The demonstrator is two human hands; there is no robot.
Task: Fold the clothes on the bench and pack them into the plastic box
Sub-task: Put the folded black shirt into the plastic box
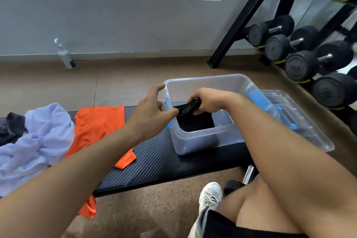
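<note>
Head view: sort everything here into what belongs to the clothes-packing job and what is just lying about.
Belongs to the job:
- plastic box
- black garment, gripped by left hand and right hand
- orange shirt
- white shirt
- dark clothing
- bench
- box lid

Just lying about:
- dumbbells
- spray bottle

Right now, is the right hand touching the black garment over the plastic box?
Touching. The head view shows the right hand with its fingers closed around the top of the folded black garment, holding it over the plastic box.
</note>
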